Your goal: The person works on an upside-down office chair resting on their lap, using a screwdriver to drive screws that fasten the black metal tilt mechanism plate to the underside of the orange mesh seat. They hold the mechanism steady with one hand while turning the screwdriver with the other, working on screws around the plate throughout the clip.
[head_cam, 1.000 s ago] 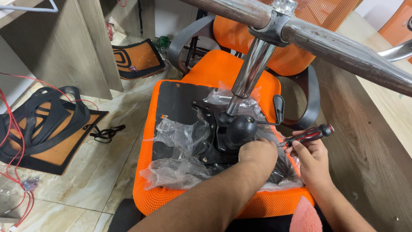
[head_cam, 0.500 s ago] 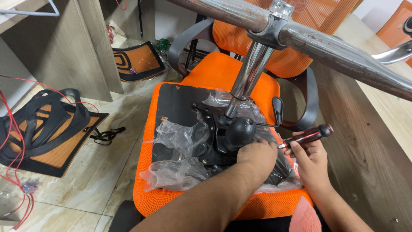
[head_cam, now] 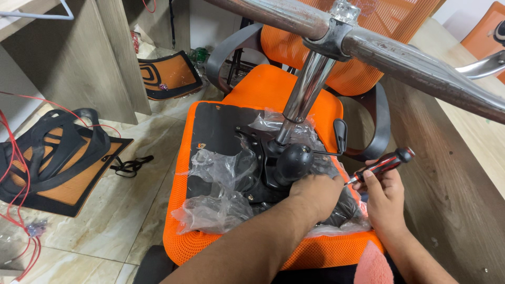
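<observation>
An upturned orange mesh chair seat (head_cam: 210,247) lies in front of me with its black underside panel up. A black tilt mechanism (head_cam: 273,168) with a round knob (head_cam: 293,160) is bolted on it, and clear plastic wrap (head_cam: 221,194) is bunched around it. A chrome gas-lift column (head_cam: 305,94) rises from the mechanism to the chrome star base (head_cam: 400,58). My left hand (head_cam: 315,195) rests on the mechanism just below the knob. My right hand (head_cam: 386,197) grips a red-and-black screwdriver (head_cam: 381,164), its tip pointing left towards the mechanism.
A second orange chair (head_cam: 273,87) with grey armrests stands behind the seat. A wooden desk side (head_cam: 447,179) runs along the right. On the tiled floor to the left lie a black-and-orange backrest frame (head_cam: 58,158), another one (head_cam: 168,76), red wires (head_cam: 21,173) and a black strap (head_cam: 129,165).
My left hand has shifted slightly on the mechanism and my right hand with the screwdriver has stayed by its right side; nothing else has visibly moved.
</observation>
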